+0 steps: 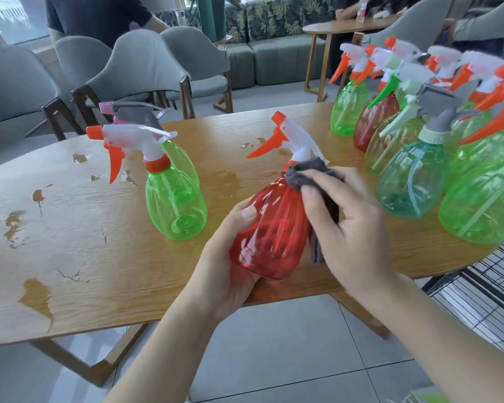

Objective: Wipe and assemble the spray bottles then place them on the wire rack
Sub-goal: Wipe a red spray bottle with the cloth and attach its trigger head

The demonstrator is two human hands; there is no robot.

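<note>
table point(70, 257): a big wooden top with wet patches on its left part; its near edge runs just under the two hands, so the work happens right at the border.
wire rack point(477, 301): black, low on the right, below the table corner – no bottle can be seen on it in the part that shows.
bottle group point(419, 141): many bottles with the spray heads on stand close together on the right end of the table; if they are wiped already i cannot tell.
green bottle point(172, 205): stands on the left of the hands with its head on, and one more bottle is behind it.
red bottle point(269, 231): held tilted above the near table edge, its white and orange head already screwed on.
left hand point(230, 263): grasps the lower body of the red bottle from below, thumb on the front.
right hand point(346, 222): presses and holds a grey cloth point(306, 173) against the neck and shoulder of the red bottle.
progress: i judge wiping is in the middle – assembling looks mostly done, placing on the rack is all still to do.
room: open table between the green bottle and the right group; the way down to the rack passes near the crowded bottles, so a careless elbow may knock them.
</note>
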